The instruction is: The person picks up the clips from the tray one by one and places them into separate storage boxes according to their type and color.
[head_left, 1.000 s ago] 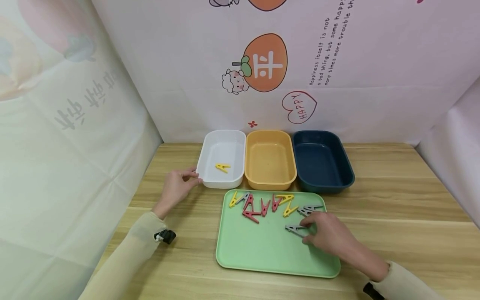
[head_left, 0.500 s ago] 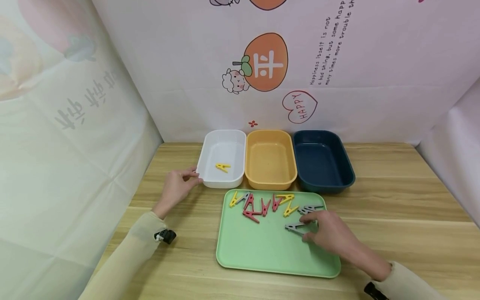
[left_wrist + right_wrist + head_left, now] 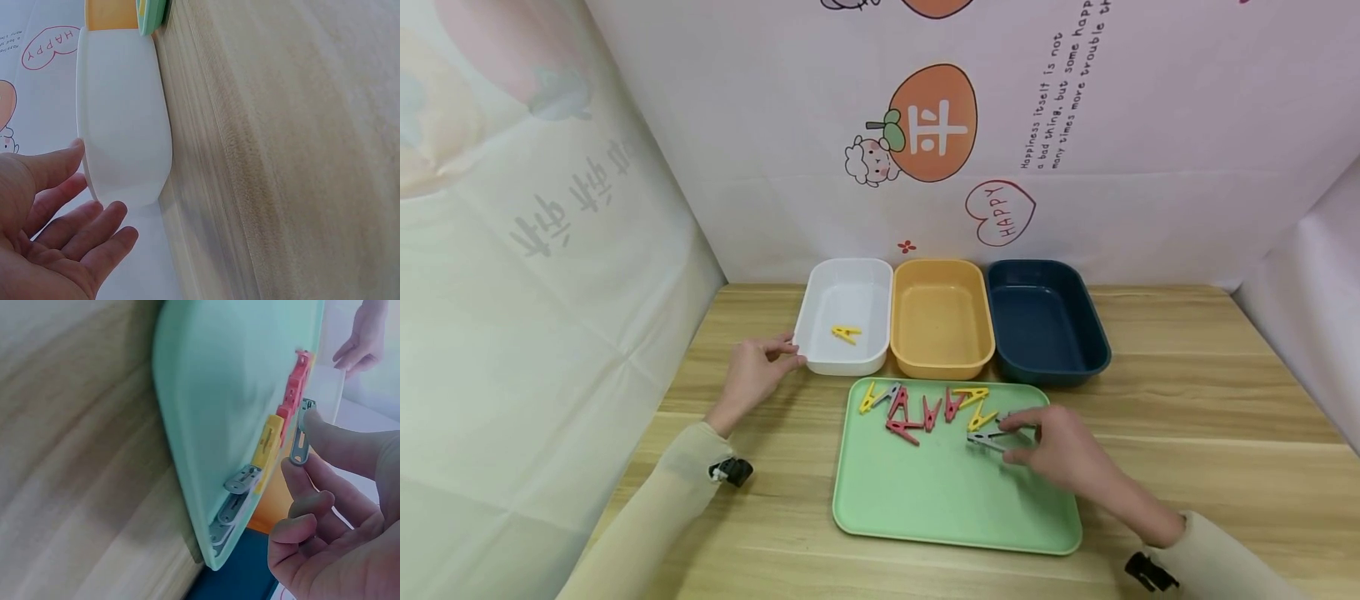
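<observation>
Your right hand (image 3: 1062, 446) pinches grey clip (image 3: 981, 437) by legs; clip juts left, long axis roughly sideways. Your left hand (image 3: 756, 377): fingers loose at white bin (image 3: 844, 367), grip unclear.

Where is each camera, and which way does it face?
On the head: looks forward and down at the green tray; left hand, right hand, sleeves show.
On the left wrist: faces the white tub; left hand shows.
On the right wrist: faces the held gray clip; both hands show.
Head and right wrist share that clip.
</observation>
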Demonstrator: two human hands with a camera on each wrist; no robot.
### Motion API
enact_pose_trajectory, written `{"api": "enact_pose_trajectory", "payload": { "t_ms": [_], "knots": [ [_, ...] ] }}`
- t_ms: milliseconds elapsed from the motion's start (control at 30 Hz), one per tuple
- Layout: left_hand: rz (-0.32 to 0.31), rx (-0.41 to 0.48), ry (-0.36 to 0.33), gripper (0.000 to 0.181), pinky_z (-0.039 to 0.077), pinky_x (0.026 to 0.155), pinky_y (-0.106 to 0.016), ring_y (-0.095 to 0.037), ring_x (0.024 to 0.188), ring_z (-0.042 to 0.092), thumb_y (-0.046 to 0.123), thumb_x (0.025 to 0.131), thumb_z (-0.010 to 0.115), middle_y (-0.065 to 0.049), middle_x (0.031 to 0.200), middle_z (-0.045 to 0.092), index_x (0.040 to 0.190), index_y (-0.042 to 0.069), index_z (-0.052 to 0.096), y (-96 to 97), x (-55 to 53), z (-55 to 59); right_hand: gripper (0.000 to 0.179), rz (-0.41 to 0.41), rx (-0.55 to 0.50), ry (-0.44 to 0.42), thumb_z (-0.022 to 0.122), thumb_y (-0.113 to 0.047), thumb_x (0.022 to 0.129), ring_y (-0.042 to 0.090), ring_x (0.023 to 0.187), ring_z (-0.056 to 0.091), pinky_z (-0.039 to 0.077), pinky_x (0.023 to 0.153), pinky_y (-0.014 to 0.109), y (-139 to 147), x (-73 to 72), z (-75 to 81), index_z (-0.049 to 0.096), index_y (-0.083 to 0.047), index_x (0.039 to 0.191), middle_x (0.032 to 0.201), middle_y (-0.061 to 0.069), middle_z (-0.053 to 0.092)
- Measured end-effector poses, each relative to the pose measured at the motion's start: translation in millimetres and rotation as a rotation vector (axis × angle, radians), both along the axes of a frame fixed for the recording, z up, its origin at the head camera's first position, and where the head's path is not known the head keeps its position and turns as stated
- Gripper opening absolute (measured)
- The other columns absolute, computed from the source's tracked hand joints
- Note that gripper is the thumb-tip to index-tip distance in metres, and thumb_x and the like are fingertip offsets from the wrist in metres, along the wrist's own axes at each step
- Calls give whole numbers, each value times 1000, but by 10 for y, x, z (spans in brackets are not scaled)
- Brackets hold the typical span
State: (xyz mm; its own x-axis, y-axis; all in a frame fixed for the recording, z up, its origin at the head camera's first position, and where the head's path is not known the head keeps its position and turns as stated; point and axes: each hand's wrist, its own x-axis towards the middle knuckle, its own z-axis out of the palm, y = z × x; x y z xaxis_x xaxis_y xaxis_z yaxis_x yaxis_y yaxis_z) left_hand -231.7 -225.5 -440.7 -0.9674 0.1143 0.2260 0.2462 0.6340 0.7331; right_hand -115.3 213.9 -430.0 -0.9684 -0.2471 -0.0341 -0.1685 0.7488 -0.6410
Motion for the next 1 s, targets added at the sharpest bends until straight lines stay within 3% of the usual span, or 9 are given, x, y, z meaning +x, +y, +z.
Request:
{"api": "enact_pose_trajectory", "payload": {
  "t_ms": [400, 533, 633, 767, 1000],
  "knots": [
    [4, -9, 4, 21, 58, 94, -50, -40, 119, 68, 11, 91, 85, -21, 134, 67, 102, -6, 80, -1, -9, -5, 30, -35, -62, 0, 94, -10, 78, 18, 61, 47, 38, 49, 28, 32, -82, 129, 83, -9, 106, 98, 4, 77],
    [5, -8, 5, 21, 59, 94, -50, -40, 119, 68, 11, 91, 85, -22, 134, 67, 101, -6, 80, 0, -8, -5, 31, -51, -74, -14, 95, -11, 77, 18, 57, 47, 39, 46, 28, 50, -118, 168, 83, -10, 106, 85, 4, 72],
    [4, -5, 3, 21, 58, 94, -51, -41, 120, 68, 11, 91, 85, -22, 134, 67, 101, -6, 80, 0, -4, -3, 31, -47, -88, 0, 96, -13, 77, 18, 59, 48, 40, 47, 28, 67, -139, 201, 83, -10, 105, 85, 5, 73],
    [4, -4, -3, 20, 58, 95, -51, -41, 120, 67, 11, 91, 85, -22, 134, 67, 101, -6, 80, 1, 3, -1, 31, -41, -109, 17, 96, -14, 77, 19, 60, 47, 39, 48, 29, 84, -160, 264, 83, -9, 105, 100, 8, 77],
    [1, -7, 3, 21, 57, 95, -52, -42, 120, 67, 10, 91, 85, -22, 134, 67, 102, -7, 79, -1, 8, 3, 31, -50, -108, 43, 95, -13, 78, 20, 59, 45, 34, 47, 28, 106, -235, 359, 83, -9, 107, 97, 9, 75]
  ]
}}
